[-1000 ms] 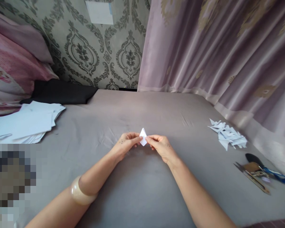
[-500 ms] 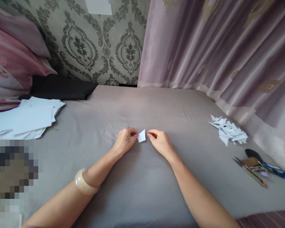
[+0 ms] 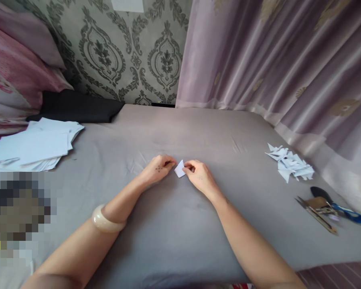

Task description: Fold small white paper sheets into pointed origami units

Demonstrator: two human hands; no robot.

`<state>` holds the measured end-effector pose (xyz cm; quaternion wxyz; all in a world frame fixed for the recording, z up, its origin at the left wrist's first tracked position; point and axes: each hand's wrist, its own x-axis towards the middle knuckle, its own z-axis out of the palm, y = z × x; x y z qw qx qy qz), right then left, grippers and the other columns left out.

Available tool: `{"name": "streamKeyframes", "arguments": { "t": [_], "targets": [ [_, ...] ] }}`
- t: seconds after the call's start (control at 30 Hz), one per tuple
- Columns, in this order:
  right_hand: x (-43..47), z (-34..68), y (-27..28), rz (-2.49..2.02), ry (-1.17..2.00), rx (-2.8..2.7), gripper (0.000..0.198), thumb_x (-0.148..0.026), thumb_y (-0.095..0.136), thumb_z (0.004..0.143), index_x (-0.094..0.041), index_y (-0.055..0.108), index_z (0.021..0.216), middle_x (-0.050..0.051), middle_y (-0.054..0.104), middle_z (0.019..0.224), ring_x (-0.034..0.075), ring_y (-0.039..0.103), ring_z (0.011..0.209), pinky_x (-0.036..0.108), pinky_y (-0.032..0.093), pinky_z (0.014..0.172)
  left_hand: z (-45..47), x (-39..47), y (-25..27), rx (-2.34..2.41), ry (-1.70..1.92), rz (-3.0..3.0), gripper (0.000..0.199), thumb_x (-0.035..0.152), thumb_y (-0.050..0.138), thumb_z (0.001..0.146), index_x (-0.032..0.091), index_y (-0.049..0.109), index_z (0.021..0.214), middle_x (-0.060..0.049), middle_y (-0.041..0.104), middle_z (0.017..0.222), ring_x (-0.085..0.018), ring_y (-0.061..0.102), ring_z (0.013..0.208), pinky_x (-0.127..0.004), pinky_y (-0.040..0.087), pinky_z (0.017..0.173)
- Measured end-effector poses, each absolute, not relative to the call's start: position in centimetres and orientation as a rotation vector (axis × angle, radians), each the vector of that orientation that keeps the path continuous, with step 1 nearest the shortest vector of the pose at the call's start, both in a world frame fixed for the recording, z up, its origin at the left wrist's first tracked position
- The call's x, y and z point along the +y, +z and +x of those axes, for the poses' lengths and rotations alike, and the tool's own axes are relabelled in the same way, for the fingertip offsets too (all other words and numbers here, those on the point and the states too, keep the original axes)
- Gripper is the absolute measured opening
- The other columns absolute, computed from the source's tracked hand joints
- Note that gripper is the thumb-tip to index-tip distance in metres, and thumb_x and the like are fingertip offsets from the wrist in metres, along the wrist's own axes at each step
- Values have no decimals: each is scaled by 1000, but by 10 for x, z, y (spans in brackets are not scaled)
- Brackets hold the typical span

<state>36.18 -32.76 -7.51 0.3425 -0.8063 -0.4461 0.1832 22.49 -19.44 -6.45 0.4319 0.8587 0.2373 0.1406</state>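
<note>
A small piece of folded white paper (image 3: 179,169) stands out against the grey cloth, between my two hands. My right hand (image 3: 198,173) pinches its right edge between thumb and fingers. Just left of the paper, my left hand (image 3: 159,168) has its thumb and fingertips drawn together, with a slight gap to the paper and nothing visible in them. A cream bangle (image 3: 106,220) circles my left forearm.
White sheets (image 3: 33,144) lie stacked at left, near a folded black cloth (image 3: 81,106). At right are a heap of folded white paper pieces (image 3: 290,162), a craft knife (image 3: 317,216) and a blue-handled tool (image 3: 350,214). A curtain (image 3: 243,56) borders the grey surface.
My left hand has let go of the paper and drawn slightly left. My right hand has closed on the paper's right side, and the paper has turned a little.
</note>
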Motion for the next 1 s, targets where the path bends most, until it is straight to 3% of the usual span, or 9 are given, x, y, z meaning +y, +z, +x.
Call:
{"name": "streamKeyframes", "arguments": {
  "t": [0.2, 0.57, 1.0],
  "targets": [
    [-328, 362, -76, -2089, 475, -1180, 17, -28, 64, 80, -24, 70, 95, 4, 71, 93, 17, 61, 77, 29, 43, 70, 227, -200, -67, 584, 315, 2118, 18, 34, 65, 73, 18, 73, 78, -1, 63, 71, -14, 51, 62, -24, 36, 57],
    [-332, 363, -80, -1984, 599, -1110, 42, -25, 72, 69, -24, 64, 111, 1, 67, 96, 12, 54, 71, 28, 44, 73, 228, -200, -79, 546, 325, 1969, 21, 30, 65, 70, 18, 72, 86, -2, 64, 80, -14, 54, 67, -24, 40, 62],
    [-326, 367, -92, -1867, 637, -1052, 38, -18, 68, 67, -17, 64, 104, 1, 65, 88, 9, 46, 61, 24, 41, 65, 231, -200, -82, 542, 362, 1848, 26, 25, 67, 62, 15, 69, 86, 1, 61, 75, -10, 50, 60, -22, 38, 59]
  ]
}}
